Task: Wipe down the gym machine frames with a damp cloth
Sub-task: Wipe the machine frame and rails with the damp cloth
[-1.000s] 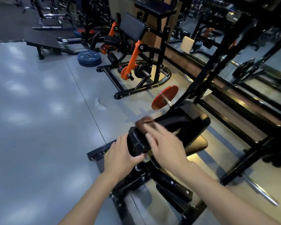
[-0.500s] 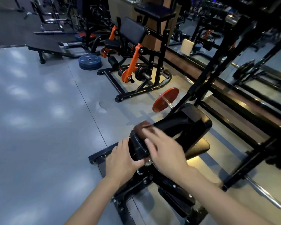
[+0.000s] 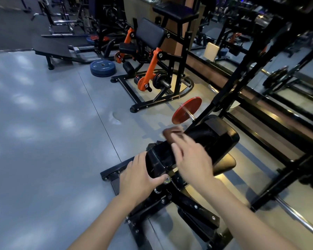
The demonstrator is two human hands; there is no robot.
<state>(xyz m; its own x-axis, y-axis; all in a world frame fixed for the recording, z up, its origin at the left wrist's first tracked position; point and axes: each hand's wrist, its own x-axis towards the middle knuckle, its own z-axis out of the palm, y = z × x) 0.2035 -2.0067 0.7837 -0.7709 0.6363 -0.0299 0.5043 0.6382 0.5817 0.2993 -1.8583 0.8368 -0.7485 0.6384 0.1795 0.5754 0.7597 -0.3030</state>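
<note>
A black padded rest (image 3: 219, 138) tops the black machine frame (image 3: 193, 210) right in front of me. My left hand (image 3: 137, 177) grips the pad's near end, thumb hooked under its lower corner. With its fingers stretched out, my right hand (image 3: 193, 163) presses flat on the pad's top. A brown cloth (image 3: 172, 132) lies under those fingers and shows just beyond the fingertips. The right hand is blurred by motion.
A red weight plate (image 3: 186, 110) on a bar stands just beyond the pad. An orange and black machine (image 3: 152, 69) and stacked blue plates (image 3: 102, 67) sit farther back. A chrome bar (image 3: 296, 219) juts out at lower right. Open grey floor (image 3: 43, 141) lies to the left.
My right hand has slid the cloth a little farther along the pad, away from me. My left hand keeps its grip on the pad's near end.
</note>
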